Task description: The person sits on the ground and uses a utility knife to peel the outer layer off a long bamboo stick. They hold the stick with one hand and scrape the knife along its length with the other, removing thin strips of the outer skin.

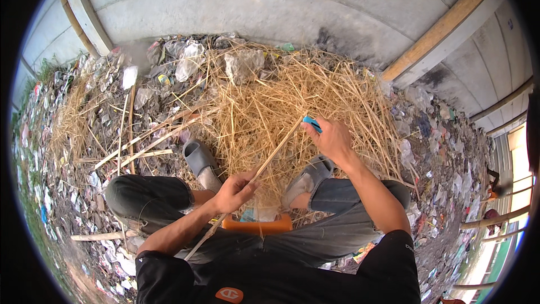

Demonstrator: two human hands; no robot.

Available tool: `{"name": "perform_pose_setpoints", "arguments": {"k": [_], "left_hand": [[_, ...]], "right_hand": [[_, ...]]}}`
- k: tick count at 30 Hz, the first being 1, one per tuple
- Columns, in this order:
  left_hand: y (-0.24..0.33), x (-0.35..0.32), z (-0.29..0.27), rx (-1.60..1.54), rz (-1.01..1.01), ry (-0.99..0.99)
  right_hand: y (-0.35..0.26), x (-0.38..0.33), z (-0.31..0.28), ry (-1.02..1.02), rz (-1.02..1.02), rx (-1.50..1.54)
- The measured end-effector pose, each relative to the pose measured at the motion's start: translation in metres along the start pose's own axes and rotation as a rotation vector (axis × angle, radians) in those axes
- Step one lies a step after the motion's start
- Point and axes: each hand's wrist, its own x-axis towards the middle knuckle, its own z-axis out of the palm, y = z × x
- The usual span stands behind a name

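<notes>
My left hand (236, 192) is closed round a long, thin, pale strip (279, 147) that looks like split bamboo. The strip slants from beside my lap up to the far right. At its far end, my right hand (332, 139) grips a small blue-handled cutter (313, 124); its blade is too small to make out. The cutter touches or nearly touches the strip's tip. Beneath both hands spreads a heap of yellow shavings and thin strips (253, 112). My feet, in grey slippers (198, 156), rest at the near edge of the heap.
An orange plastic seat (261, 226) is between my legs. Several longer sticks (143, 136) lie to the left. Plastic litter (191, 62) covers the ground all round. A grey panel wall (253, 14) closes the far side, with a wooden post (439, 28) leaning at the right.
</notes>
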Motion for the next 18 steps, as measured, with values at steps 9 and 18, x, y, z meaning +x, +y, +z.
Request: {"name": "perform_pose_setpoints", "arguments": {"k": [9, 18], "left_hand": [[0.011, -0.023, 0.012, 0.023, -0.115, -0.1], [0.005, -0.009, -0.005, -0.194, -0.137, -0.063]], "right_hand": [[0.134, 0.004, -0.036, 0.221, 0.534, -0.223], [0.026, -0.001, -0.057, 0.171, 0.369, 0.257]]}}
